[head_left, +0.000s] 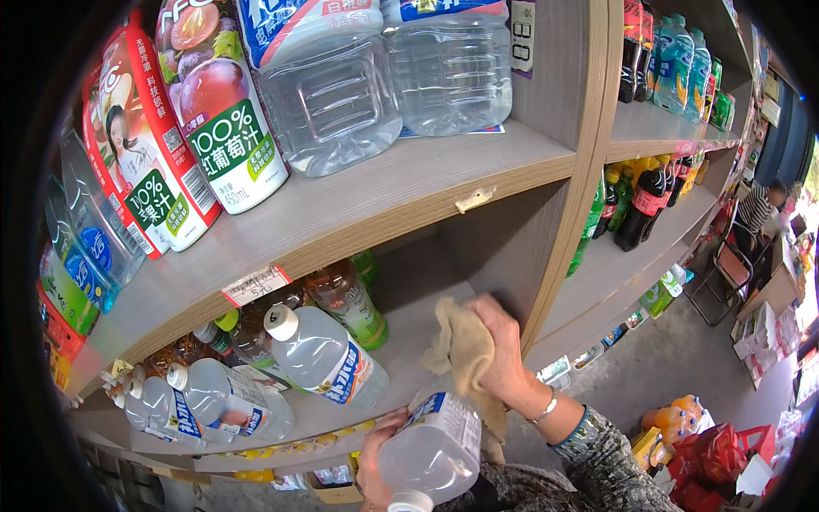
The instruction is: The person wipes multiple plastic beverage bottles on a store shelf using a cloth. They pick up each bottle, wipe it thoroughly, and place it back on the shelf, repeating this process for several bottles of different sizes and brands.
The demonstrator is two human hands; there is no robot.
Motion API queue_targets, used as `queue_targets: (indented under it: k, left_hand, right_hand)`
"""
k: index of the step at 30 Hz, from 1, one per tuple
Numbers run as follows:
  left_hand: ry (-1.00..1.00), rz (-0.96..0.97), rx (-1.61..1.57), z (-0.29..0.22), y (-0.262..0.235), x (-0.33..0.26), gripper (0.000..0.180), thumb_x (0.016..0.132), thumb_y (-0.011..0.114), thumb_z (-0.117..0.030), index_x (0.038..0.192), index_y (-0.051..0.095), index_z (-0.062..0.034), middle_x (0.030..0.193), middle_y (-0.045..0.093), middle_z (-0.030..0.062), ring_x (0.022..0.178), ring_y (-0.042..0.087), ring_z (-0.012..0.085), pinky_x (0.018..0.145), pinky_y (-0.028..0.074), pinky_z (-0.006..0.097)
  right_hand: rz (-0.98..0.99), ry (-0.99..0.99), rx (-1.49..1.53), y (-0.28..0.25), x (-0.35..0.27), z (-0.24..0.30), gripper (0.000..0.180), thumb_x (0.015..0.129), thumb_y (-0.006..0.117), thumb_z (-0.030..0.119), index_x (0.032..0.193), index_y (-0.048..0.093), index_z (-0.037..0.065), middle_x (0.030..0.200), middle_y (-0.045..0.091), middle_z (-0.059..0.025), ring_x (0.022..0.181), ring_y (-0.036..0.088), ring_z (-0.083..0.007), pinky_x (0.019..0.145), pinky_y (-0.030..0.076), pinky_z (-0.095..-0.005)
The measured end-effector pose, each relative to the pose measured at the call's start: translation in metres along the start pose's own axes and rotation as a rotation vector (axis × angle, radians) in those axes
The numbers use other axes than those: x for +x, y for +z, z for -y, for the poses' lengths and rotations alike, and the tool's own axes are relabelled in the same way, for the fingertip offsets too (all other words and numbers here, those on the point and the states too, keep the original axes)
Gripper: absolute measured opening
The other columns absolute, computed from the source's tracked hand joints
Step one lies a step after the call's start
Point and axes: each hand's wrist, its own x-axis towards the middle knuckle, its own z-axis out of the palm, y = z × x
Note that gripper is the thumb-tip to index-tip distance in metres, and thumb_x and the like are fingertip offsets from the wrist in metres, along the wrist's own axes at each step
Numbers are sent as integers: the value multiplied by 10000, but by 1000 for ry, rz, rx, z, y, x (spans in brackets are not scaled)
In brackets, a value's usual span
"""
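Low in the middle, my left hand grips a large clear drink bottle with a blue and white label, tilted so its white cap points down toward me. My right hand, a bracelet on its wrist, is closed around a crumpled tan cloth. The cloth hangs beside the bottle and its lower end drops behind it; whether they touch I cannot tell. Left of my hands, a similar white-capped bottle stands on the lower shelf, with more of that kind farther left.
The upper shelf overhangs, carrying cartons and big clear bottles. An upright panel closes the right side. Dark soda bottles fill neighbouring shelves. Red bags lie on the floor; a person sits far right.
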Motion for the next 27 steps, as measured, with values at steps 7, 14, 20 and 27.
queue_targets:
  k: [7, 14, 20, 27]
  left_hand:
    - [-720, -216, -778, 0, -49, -24, 532, 929, 548, -411, 1327, 553, -57, 1341, 566, 124, 1246, 515, 326, 1060, 399, 526]
    - [-816, -178, -913, 7, -95, -8, 550, 930, 534, -434, 1335, 549, -62, 1354, 562, 121, 1260, 504, 330, 1069, 388, 533]
    - [-891, -129, -985, 7, -92, -7, 565, 931, 523, -453, 1342, 546, -66, 1366, 558, 119, 1273, 495, 334, 1077, 379, 539]
    - [-905, -194, -1054, 2, -80, -12, 583, 932, 510, -476, 1350, 543, -71, 1379, 554, 116, 1287, 484, 339, 1087, 368, 546]
  right_hand:
    - [242, 44, -896, 44, 37, -41, 373, 817, 635, 107, 1178, 586, 24, 1137, 576, -199, 1082, 561, -391, 901, 475, -442]
    - [558, 209, -896, 70, 5, -86, 516, 879, 584, 280, 1290, 511, -24, 1274, 510, -267, 1226, 465, -396, 1096, 314, -520]
    - [278, 299, -889, 118, 52, -118, 760, 880, 603, 459, 1432, 383, -14, 1362, 464, -264, 1282, 387, -437, 1120, 262, -536]
    - [474, 220, -873, 135, 88, -123, 634, 892, 559, 421, 1432, 457, 105, 1434, 433, -206, 1343, 382, -402, 1089, 292, -583]
